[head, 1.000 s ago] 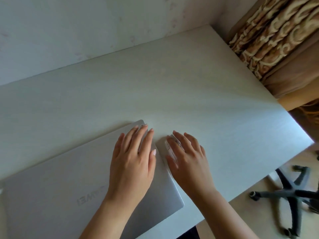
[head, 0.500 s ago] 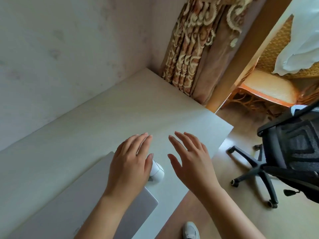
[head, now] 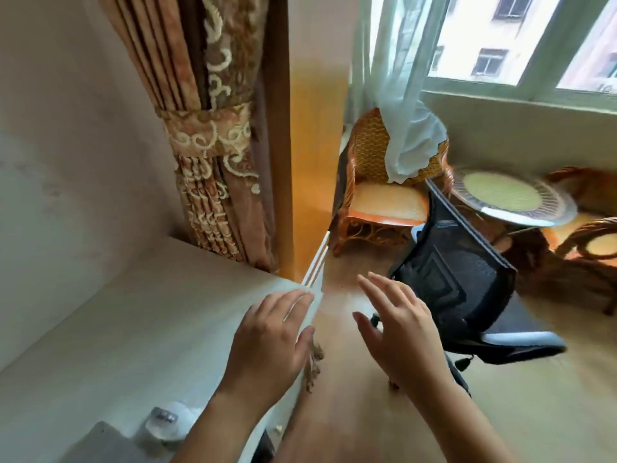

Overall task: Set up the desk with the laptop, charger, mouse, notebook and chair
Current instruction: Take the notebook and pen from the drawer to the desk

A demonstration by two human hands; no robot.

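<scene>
One desk point(head: 117, 329), one mouse point(head: 168, 421), one laptop point(head: 103, 444), one office chair point(head: 467, 289), three wicker chairs point(head: 377, 192).

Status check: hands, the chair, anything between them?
Left hand and right hand open, holding nothing. Office chair on the floor right of the desk, untouched. Nothing visible between right hand and chair.

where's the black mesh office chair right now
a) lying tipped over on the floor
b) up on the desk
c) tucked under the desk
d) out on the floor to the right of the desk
d: the black mesh office chair stands on the floor, right of the desk, beyond the open right hand.
</scene>
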